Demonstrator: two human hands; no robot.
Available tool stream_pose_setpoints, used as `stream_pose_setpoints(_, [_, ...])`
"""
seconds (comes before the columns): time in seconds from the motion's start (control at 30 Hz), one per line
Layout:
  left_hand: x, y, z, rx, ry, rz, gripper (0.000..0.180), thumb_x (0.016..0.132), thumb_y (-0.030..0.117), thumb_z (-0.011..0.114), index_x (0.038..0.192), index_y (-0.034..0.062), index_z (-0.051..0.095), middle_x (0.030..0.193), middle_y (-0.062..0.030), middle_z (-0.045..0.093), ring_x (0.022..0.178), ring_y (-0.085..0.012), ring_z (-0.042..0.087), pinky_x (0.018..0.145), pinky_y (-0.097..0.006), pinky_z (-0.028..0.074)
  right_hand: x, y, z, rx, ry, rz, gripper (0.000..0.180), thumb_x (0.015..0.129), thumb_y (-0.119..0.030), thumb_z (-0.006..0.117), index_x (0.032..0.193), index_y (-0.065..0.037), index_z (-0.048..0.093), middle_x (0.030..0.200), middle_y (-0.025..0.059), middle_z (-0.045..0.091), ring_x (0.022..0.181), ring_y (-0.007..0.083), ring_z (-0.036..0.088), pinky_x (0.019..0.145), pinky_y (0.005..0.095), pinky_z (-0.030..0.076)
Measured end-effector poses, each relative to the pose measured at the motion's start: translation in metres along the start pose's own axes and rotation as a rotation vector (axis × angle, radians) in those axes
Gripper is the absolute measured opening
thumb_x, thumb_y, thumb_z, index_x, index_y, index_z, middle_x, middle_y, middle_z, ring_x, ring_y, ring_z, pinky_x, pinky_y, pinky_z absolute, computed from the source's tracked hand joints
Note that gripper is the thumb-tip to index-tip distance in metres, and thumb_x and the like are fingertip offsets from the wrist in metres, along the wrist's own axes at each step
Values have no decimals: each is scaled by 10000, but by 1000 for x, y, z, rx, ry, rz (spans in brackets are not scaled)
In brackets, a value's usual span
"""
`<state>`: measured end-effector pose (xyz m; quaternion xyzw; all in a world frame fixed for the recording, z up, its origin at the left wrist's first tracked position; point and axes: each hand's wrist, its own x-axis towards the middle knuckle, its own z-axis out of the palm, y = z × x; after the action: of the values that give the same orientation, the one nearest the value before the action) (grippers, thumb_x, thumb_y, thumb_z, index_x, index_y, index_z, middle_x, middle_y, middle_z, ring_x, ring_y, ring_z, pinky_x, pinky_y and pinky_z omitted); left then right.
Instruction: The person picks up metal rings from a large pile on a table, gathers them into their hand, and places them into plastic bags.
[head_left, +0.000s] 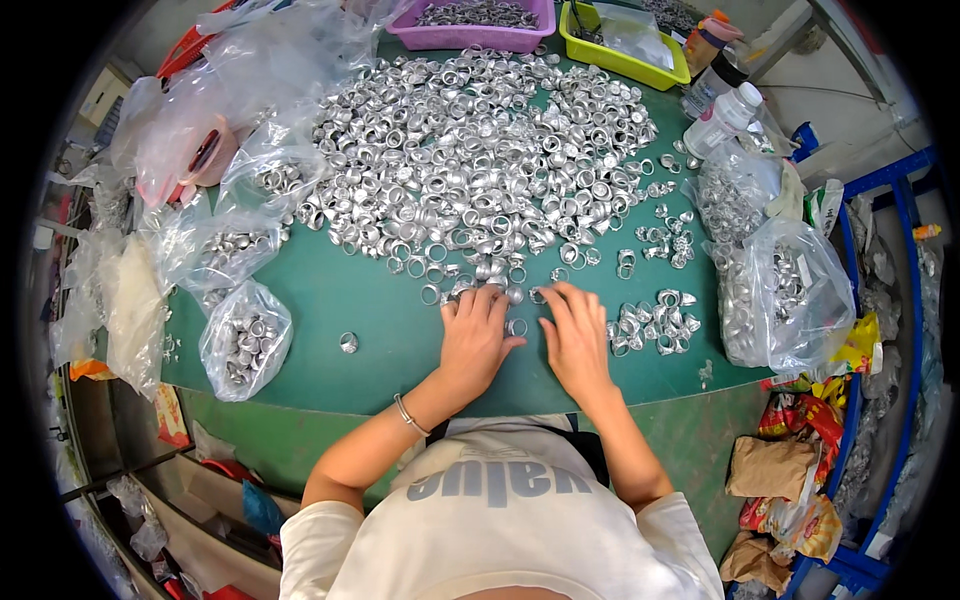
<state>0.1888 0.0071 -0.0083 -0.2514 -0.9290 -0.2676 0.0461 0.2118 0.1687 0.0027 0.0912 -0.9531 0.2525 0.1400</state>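
A large heap of silver-coloured metal rings point(480, 150) covers the middle of the green table. At its near edge my left hand point(472, 338) rests with fingers forward on a few rings, its thumb stretched out to the right. My right hand point(578, 338) is beside it, fingers bent and thumb apart from them; one ring point(537, 295) touches its fingertips. Between the two hands a single ring point(516, 327) lies on the table. Right of my right hand sits a small group of rings point(655, 324). A lone ring point(348, 342) lies off to the left.
Plastic bags of rings point(246, 340) stand at the left, and more filled bags point(790, 295) at the right edge. A purple basket point(470, 36) and a yellow-green tray point(625, 60) sit at the back, near a white bottle point(722, 120). Blue shelving point(905, 330) is at the right.
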Motion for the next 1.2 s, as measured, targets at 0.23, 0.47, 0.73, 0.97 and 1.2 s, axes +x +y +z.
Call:
stream_pose_setpoints(0.23, [-26,-20,-19,42,42,45,254,699,72,709,927,73,597,1076,-76,529,998,-264,483,794,-390,314,9,-4,8,25,-38,-12,342,749,-68,657,1079,-43,569,1112,106,513,1008,276,470,800,379,369])
stream_pose_setpoints(0.47, [-24,-19,-36,-602,96,-284,142,808,34,645,932,58,582,1047,-73,591,905,-204,558,769,-300,386,24,-9,22,292,17,64,185,806,-60,631,984,-6,626,865,65,602,770,191,529,690,318,398])
stream_pose_setpoints(0.73, [-26,-19,-41,-2010,-245,-729,296,914,95,536,1184,-20,509,1053,-111,599,894,-156,593,765,-271,498,-2,-12,2,1851,-409,877,182,873,-67,586,1015,43,619,835,74,631,645,89,525,553,226,394])
stream_pose_setpoints(0.97, [-29,-23,-34,-2116,-349,-723,340,933,125,505,1226,-47,490,1032,-124,607,893,-162,603,804,-276,517,-9,-19,1,1748,-378,898,177,889,-75,566,1025,27,618,841,73,635,656,94,545,560,210,402])
stream_pose_setpoints(1.2, [-38,-17,-45,-1798,-247,-757,278,927,81,507,1186,-13,536,990,-91,611,873,-155,606,793,-256,516,-11,-39,4,863,-255,414,137,832,-8,588,957,0,642,823,63,613,679,162,571,575,267,447])
